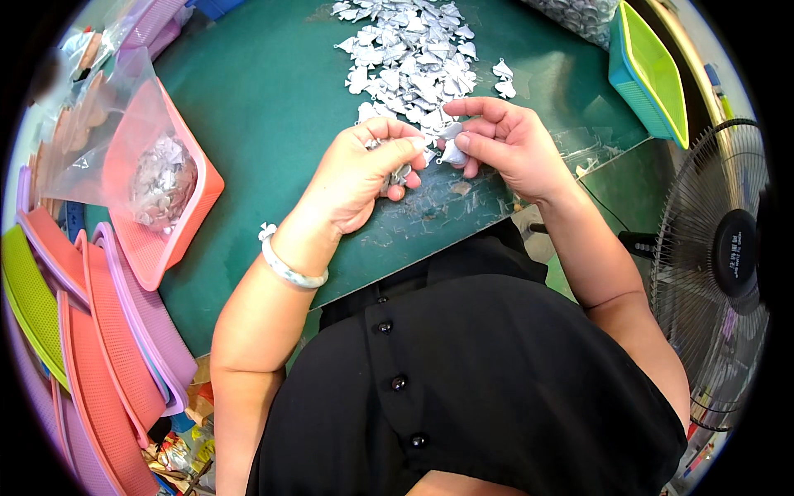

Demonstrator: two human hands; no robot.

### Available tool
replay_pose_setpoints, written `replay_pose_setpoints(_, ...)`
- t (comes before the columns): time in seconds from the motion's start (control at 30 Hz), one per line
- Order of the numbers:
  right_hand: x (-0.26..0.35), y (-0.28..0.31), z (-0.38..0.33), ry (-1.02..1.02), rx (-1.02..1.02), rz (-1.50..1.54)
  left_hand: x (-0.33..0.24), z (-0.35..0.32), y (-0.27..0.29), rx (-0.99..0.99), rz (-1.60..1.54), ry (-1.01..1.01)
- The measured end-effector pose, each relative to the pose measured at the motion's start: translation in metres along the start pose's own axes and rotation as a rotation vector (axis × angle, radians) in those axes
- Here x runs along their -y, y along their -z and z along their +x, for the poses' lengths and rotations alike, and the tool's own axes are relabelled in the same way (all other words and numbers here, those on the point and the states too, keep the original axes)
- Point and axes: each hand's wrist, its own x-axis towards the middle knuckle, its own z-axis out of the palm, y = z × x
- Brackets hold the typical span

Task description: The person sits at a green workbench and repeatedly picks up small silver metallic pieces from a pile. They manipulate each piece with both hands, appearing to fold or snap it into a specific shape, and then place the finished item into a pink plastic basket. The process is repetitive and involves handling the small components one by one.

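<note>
A pile of small silver spade-shaped charms (409,62) spreads over the green tabletop (256,99) in front of me. My left hand (351,174) is curled around several charms (400,175), which show between palm and fingers, with its thumb and index finger pinched near the pile's front edge. Close beside it, my right hand (521,153) grips a silver charm (452,154) between thumb and fingers, its index finger stretched out above. Two loose charms (504,78) lie to the right of the pile.
A salmon-coloured basket (207,194) with a clear bag of charms (164,183) stands at the left. Stacked plastic baskets (107,331) fill the lower left. A green-and-blue basket (649,74) sits at the far right, above a black fan (719,256). A bubble-wrapped bundle (579,16) lies behind.
</note>
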Motion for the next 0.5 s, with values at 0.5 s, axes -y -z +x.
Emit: replay_pose_setpoints(0.5, -0.0022, -0.0071, 0.0036, -0.013, 0.068, 0.316, 0.0023, 0.0009, 0.0029, 0.047, -0.022, 0.004)
